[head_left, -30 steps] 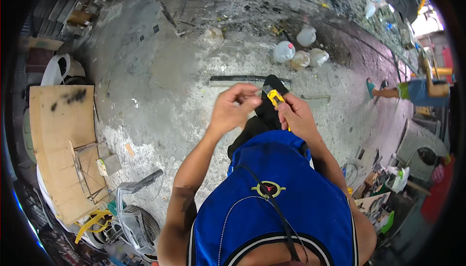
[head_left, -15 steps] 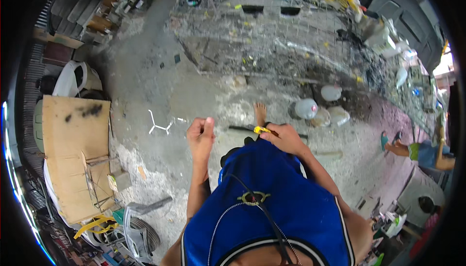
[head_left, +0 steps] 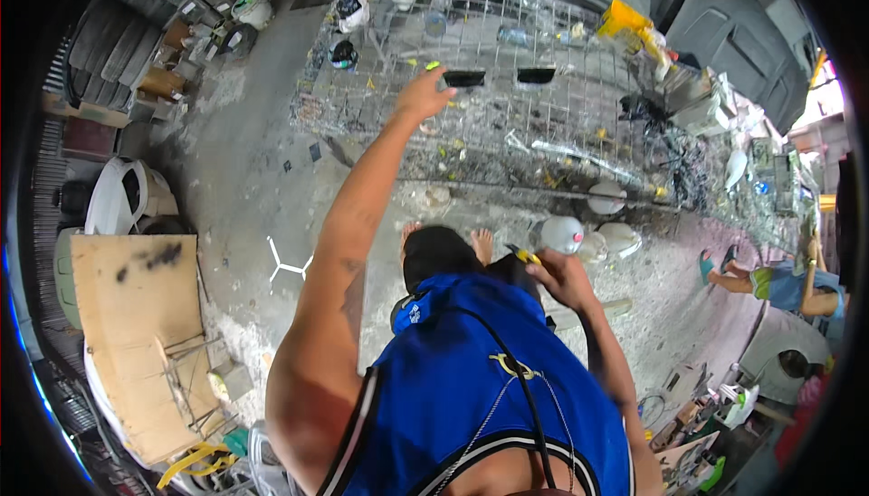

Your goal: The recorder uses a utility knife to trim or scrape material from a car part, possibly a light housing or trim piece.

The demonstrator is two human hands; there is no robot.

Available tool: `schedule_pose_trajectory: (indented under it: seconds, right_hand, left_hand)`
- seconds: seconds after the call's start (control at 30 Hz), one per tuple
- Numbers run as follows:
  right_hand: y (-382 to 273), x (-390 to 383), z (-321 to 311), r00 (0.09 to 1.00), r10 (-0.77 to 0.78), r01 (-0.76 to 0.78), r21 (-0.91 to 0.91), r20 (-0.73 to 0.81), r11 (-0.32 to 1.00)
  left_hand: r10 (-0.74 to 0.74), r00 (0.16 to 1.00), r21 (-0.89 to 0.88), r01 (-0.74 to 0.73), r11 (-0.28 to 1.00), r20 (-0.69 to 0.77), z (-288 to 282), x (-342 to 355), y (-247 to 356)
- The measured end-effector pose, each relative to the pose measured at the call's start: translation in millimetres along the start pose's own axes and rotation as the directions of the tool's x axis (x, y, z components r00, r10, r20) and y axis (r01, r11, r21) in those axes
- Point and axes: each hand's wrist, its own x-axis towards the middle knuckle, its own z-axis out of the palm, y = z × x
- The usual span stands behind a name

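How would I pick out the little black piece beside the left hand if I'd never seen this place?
Find the wide wire-grid surface across the upper middle. Just right of the left hand lies the black piece, small and oblong. A similar dark strip lies farther right, so choose the one nearer the hand.
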Motion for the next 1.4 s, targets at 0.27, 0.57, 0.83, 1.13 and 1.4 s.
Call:
schedule_pose_trajectory:
  seconds: [0.27,0.57,0.83,1.13,1.4]
  right_hand:
    - [-58,38,89,0.918,0.280,-0.251,0.135,-0.281,0.959]
    - [-113,125,148,0.949,0.261,-0.176,0.393,-0.174,0.903]
    - [-112,171,102,0.873,0.348,-0.036,0.665,-0.343,0.746]
    - [-54,221,14,0.940,0.064,0.133,0.533,-0.335,0.836]
    - [-33,219,3,0.933,-0.019,0.216,0.515,-0.360,0.830]
  left_hand:
    - [-0.042,0.949,0.266,-0.045,0.963,0.313,36,67,-29]
    - [-0.265,0.810,-0.755,0.585,0.296,0.523,-40,-65,-80]
    - [-0.143,0.741,-0.731,0.575,-0.368,0.656,-70,-127,-48]
    - [-0.233,0.733,-0.742,0.508,-0.437,0.639,-48,-77,59]
    - [-0.378,0.609,-0.712,0.525,-0.467,0.697,-3,-52,85]
